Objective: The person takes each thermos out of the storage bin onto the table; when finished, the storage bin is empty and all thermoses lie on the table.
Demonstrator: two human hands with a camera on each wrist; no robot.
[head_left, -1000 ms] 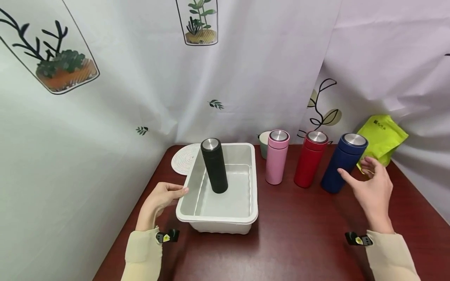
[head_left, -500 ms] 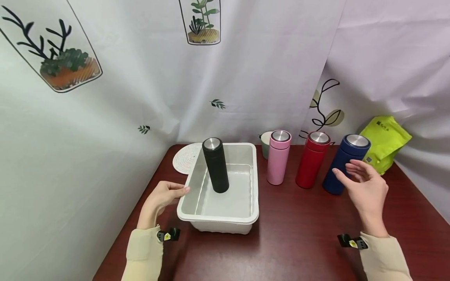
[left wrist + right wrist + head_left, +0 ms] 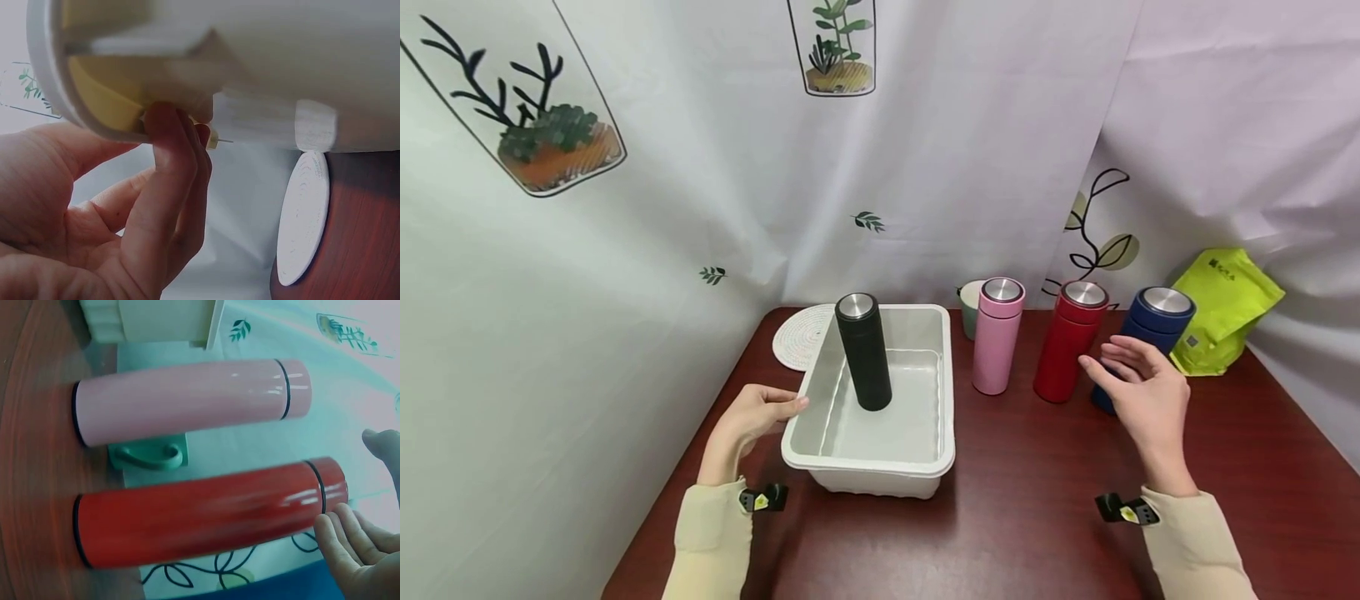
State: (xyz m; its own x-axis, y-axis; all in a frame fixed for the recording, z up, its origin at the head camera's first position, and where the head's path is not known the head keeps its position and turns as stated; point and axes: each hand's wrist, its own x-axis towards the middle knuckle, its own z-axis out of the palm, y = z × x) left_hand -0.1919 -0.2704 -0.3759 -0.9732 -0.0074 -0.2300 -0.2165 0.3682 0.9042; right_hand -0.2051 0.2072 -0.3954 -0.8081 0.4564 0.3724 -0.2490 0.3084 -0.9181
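Observation:
My left hand (image 3: 754,423) pinches the left rim of a white plastic basin (image 3: 876,481), its fingers curled under the lip in the left wrist view. Inside the basin stands a black thermos (image 3: 867,358) with a steel-topped lid. My right hand (image 3: 1150,400) is held in front of a blue thermos (image 3: 1159,321), hiding much of it, with fingers and thumb apart and nothing between them. Just left of that hand stands a red thermos (image 3: 1067,350); in the right wrist view the fingertips are by its lid, contact uncertain. A pink thermos (image 3: 996,350) stands upright further left.
Behind the pink thermos is a green cup (image 3: 968,312). A round woven mat (image 3: 797,336) lies partly behind the basin. At the back right, a lime-green bag (image 3: 1228,304) leans by the curtain (image 3: 970,167). Everything is on a dark red table (image 3: 1022,517).
My right hand has moved left, from the right side of the blue thermos to in front of it, toward the red one. My left hand stays on the basin rim.

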